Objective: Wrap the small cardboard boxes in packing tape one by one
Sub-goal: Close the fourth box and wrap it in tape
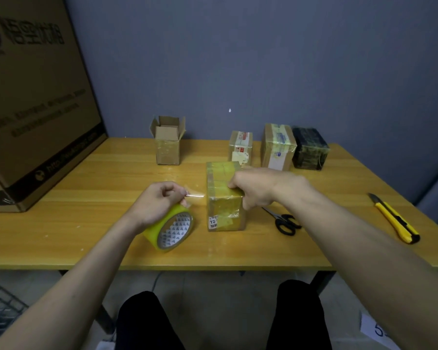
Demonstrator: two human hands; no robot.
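Observation:
A small cardboard box (pixel 223 213) covered in yellowish tape stands in the middle of the wooden table (pixel 111 173). My right hand (pixel 253 188) grips its top right edge. A roll of yellow packing tape (pixel 171 229) sits just left of the box. My left hand (pixel 159 200) holds the roll and pinches the loose tape end, which stretches toward the box's left side. At the back stand an open-topped small box (pixel 168 145) and three taped boxes: one with labels (pixel 240 147), a taller one (pixel 277 147) and a dark one (pixel 310 149).
Black scissors (pixel 285 222) lie just right of the box, under my right forearm. A yellow utility knife (pixel 395 219) lies near the table's right edge. A large cardboard carton (pixel 36 97) fills the left rear of the table. My knees show below the front edge.

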